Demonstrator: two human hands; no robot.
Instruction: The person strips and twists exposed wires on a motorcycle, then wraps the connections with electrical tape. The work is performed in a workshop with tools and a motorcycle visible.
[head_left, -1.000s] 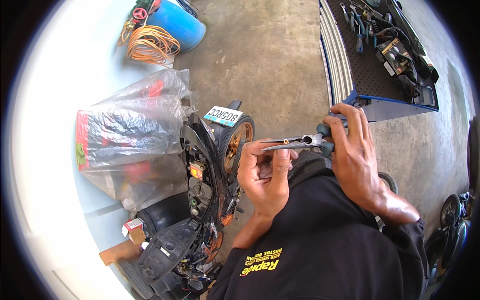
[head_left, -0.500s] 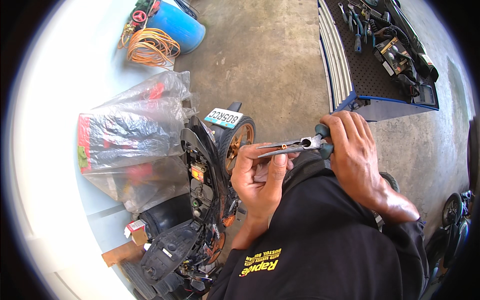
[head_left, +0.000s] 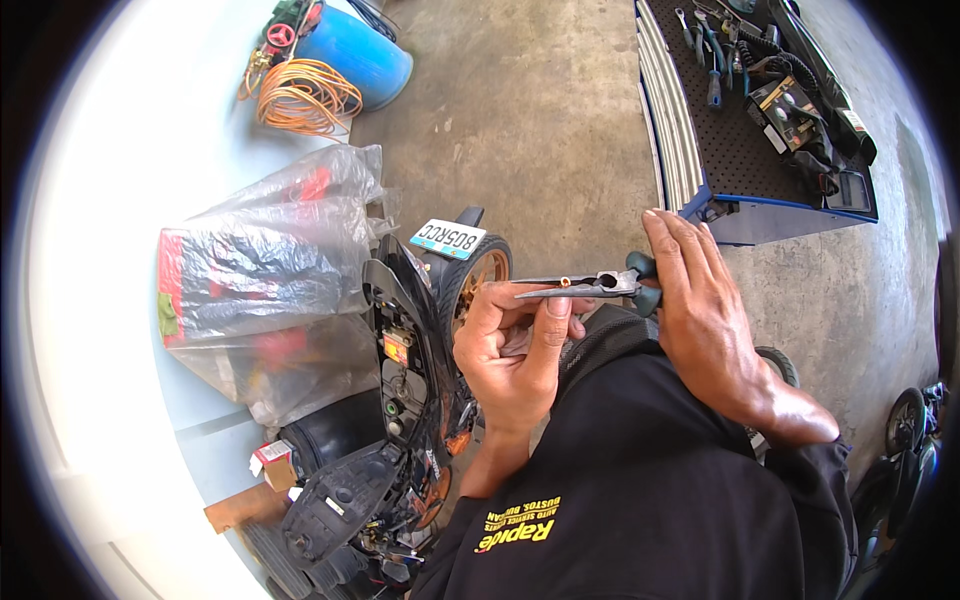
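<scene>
My right hand (head_left: pixel 705 325) grips long-nose pliers (head_left: pixel 625 285) by their dark green handles, with the slim jaws pointing left and slightly parted. A tiny copper-coloured piece (head_left: pixel 565 282) lies between the jaws. My left hand (head_left: pixel 510 360) is curled under the jaws, thumb raised to their lower edge just below that piece and fingertips partly hidden behind it. Exactly what the left fingers grip is too small to make out.
A partly stripped motorcycle (head_left: pixel 395 390) stands left, beside plastic-wrapped goods (head_left: pixel 250 270). A blue drum (head_left: pixel 355 55) and orange hose (head_left: pixel 305 95) are at upper left. A tool bench (head_left: pixel 735 150) stands upper right; another motorcycle (head_left: pixel 905 420) is at lower right.
My left hand has shifted left along the pliers. My right hand's fingers have shifted and straightened somewhat on the handles, and the pliers have moved only slightly.
</scene>
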